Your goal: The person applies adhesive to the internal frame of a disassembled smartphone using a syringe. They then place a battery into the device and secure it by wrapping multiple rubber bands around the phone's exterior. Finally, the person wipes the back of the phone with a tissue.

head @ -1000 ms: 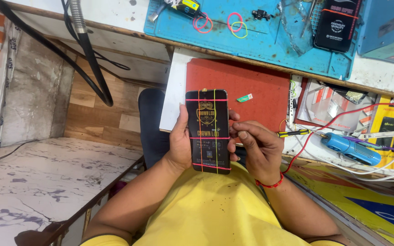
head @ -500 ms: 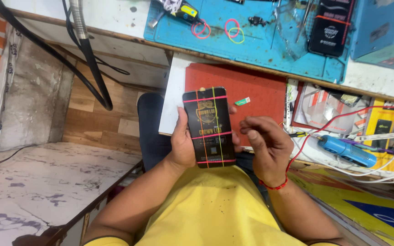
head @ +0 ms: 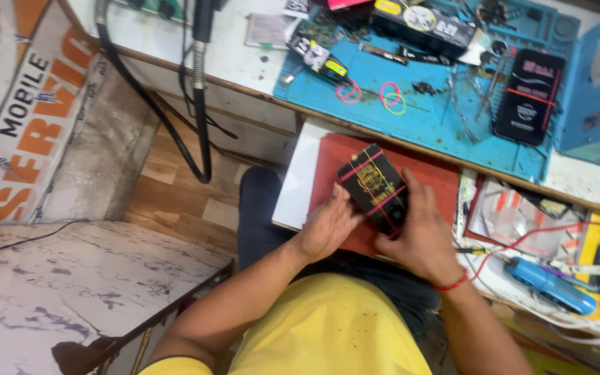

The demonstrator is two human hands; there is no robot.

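Both hands closed on the black packet, a flat black box bound with pink and yellow rubber bands, just right of the frame's centre. The left hand cupped its lower-left edge with the fingers tucked beneath, while the right hand wrapped the lower-right end, fingers curled over the top face. Half a second earlier the packet had stood nearly upright in the left hand alone, with the right hand loose beside it; by this moment it had turned onto a diagonal, upper end toward the upper left, and the right hand had come onto it. A red thread circled the right wrist.

Under the packet lay a red pad on a white board. Above these, across the upper right of the frame, the blue work mat carried loose pink and yellow rubber bands and a second black box. At lower right sat a blue tool.
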